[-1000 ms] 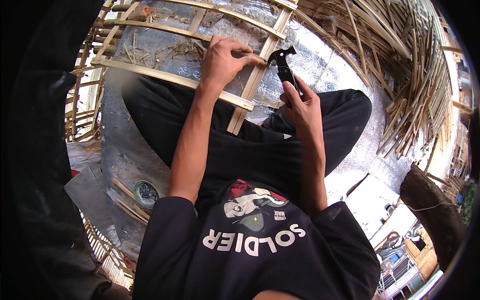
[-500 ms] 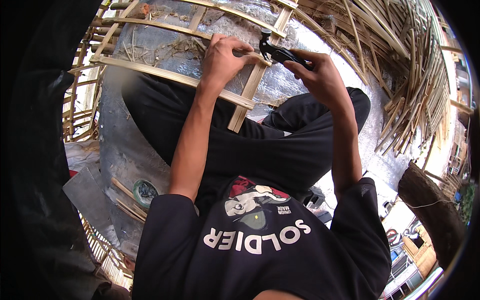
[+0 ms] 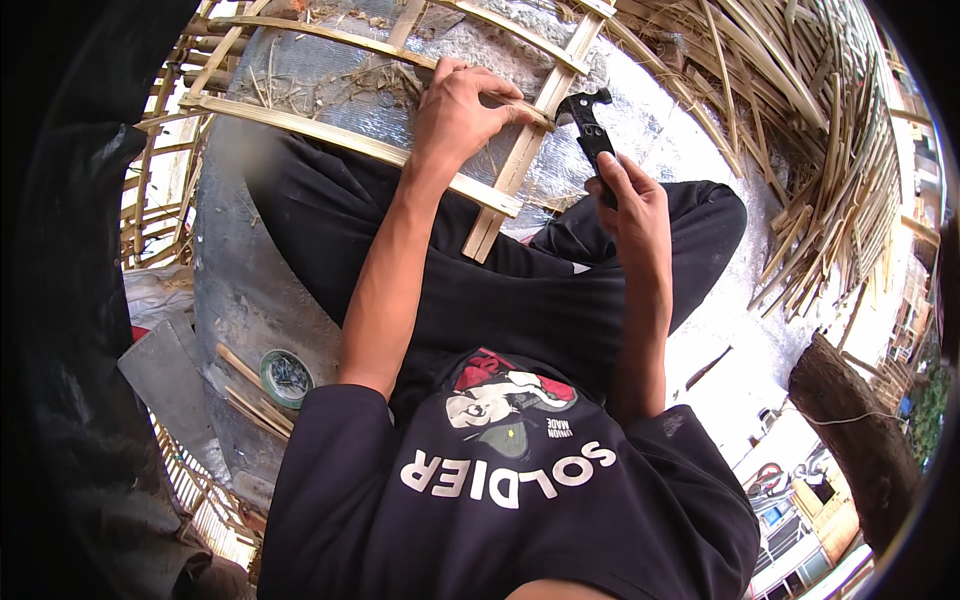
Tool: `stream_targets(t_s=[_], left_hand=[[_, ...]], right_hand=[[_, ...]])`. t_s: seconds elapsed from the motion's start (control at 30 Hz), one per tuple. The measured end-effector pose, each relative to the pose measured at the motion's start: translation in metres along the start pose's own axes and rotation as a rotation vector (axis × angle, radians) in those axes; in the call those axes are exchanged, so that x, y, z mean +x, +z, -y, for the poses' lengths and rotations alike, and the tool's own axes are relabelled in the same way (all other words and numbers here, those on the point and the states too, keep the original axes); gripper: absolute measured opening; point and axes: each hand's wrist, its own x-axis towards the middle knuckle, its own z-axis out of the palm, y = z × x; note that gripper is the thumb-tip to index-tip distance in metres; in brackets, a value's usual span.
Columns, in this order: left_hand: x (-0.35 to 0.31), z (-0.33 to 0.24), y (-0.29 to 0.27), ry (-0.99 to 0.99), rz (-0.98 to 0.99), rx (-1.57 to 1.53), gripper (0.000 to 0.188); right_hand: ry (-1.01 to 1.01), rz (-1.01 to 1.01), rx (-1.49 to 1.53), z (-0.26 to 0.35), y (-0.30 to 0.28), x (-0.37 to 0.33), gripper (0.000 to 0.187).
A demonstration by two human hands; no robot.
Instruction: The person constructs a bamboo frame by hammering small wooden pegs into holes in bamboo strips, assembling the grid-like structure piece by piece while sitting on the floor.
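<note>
A ladder-like frame of bamboo slats spans my crossed legs. My left hand [image 3: 458, 118] is closed round one long slat [image 3: 340, 42], its thumb and fingers close to the end that lies across a crosspiece [image 3: 518, 170]. Just right of that joint, my right hand [image 3: 636, 205] grips a small black hammer [image 3: 592, 132] by its handle. The hammer's head is up and turned to the right, apart from the wood. A second long slat [image 3: 310, 143] crosses the same piece nearer to me. Whether a nail sits at the joint is too small to tell.
Beyond the frame on the right lies a large pile of split bamboo strips [image 3: 820, 170]. At my left are a round dish of small dark pieces [image 3: 288, 376], a few thin sticks [image 3: 255, 405] and a grey sheet [image 3: 172, 382]. A thick log [image 3: 856, 430] stands at right.
The hammer has swung from pointing left over the joint to standing upright at its right. My right hand has dropped lower. The frame and my left hand have shifted slightly.
</note>
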Motion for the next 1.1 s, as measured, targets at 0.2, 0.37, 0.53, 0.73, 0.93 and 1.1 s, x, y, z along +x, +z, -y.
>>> stream_targets(t_s=[0.2, 0.37, 0.53, 0.73, 0.93, 1.1], left_hand=[[0.001, 0.005, -0.002, -0.018, 0.055, 0.021, 0.036], [0.001, 0.010, -0.003, -0.006, 0.031, -0.024, 0.039], [0.001, 0.005, 0.001, 0.018, 0.024, -0.005, 0.035], [-0.001, 0.008, 0.001, 0.011, -0.014, -0.026, 0.035], [0.001, 0.010, 0.000, -0.001, 0.009, -0.009, 0.038], [-0.002, 0.012, 0.002, -0.019, -0.043, 0.015, 0.038]], right_hand=[[-0.635, -0.237, -0.297, 0.093, 0.013, 0.008, 0.045], [-0.672, -0.169, -0.193, 0.096, -0.005, -0.005, 0.033], [-0.448, -0.166, -0.592, 0.002, 0.005, 0.003, 0.039], [-0.407, -0.066, -0.524, -0.002, 0.005, 0.000, 0.032], [-0.480, 0.006, -0.752, 0.011, 0.010, 0.004, 0.032], [-0.262, 0.107, -0.899, 0.047, 0.005, 0.002, 0.034]])
